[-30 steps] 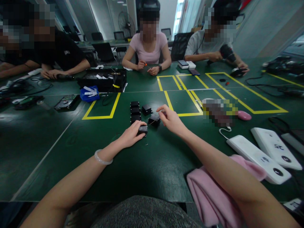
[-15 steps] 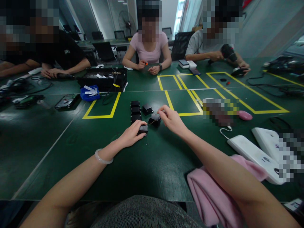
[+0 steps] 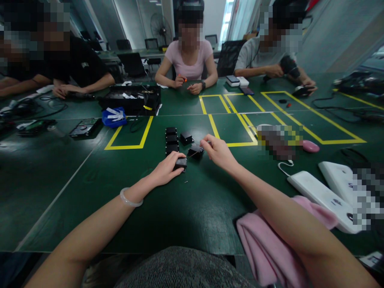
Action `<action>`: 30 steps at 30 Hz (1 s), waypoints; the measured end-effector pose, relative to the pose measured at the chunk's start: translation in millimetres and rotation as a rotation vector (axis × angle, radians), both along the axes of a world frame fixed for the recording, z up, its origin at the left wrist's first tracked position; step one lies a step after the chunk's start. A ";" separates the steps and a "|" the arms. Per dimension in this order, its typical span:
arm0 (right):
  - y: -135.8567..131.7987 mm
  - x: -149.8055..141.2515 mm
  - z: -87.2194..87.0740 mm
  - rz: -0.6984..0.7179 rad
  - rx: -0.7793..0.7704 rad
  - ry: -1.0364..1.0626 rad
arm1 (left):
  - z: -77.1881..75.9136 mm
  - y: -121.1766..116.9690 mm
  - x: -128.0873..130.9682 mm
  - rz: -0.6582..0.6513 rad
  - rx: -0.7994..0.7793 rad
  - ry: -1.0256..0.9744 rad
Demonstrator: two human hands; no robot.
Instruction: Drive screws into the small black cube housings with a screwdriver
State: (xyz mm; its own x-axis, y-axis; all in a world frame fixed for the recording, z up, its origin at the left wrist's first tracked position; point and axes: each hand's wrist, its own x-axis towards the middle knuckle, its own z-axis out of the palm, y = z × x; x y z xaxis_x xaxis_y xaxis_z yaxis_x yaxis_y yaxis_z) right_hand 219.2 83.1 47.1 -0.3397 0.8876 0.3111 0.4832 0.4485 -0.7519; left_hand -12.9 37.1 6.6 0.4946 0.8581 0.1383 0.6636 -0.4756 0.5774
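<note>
My left hand (image 3: 165, 169) grips a small black box (image 3: 181, 162) on the table, fingers over its top and thumb along the near side. In my right hand (image 3: 218, 151), thumb and fingertips pinch a thin metal rod (image 3: 192, 155) that slants down to the left. Its far end meets the right side of the held box; I cannot make out the exact contact. Two similar boxes stand close by, one black box (image 3: 196, 151) beneath the rod and another box (image 3: 186, 138) behind it. A row of black boxes (image 3: 172, 141) lines up beyond my left fingers.
A tiny screw-like piece (image 3: 186, 182) lies nearer me on the green table (image 3: 192, 220). White devices (image 3: 321, 196) and a pink cloth (image 3: 264, 244) are at right. A blue bag (image 3: 114, 117) and a black bin (image 3: 135, 100) stand back left. Several co-workers sit opposite.
Almost nothing differs. My hands, the held box and the rod keep their places, with only a very slight shift of the whole view.
</note>
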 end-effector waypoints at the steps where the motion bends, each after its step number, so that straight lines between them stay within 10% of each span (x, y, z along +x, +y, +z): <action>1: 0.0 -0.1 -0.2 0.007 -0.001 0.006 | 0.1 0.0 0.0 -0.001 0.002 0.001; 30: -1.8 -1.4 -0.5 0.036 -0.014 0.021 | 0.9 -0.2 0.7 -0.002 0.024 0.000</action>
State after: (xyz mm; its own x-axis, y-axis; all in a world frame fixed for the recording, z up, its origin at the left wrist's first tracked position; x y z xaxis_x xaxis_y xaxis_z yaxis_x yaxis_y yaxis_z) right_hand 217.8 81.2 46.6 -0.3652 0.8790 0.3066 0.4505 0.4551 -0.7681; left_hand -12.2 36.8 7.4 0.4960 0.8537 0.1587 0.6628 -0.4903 0.5659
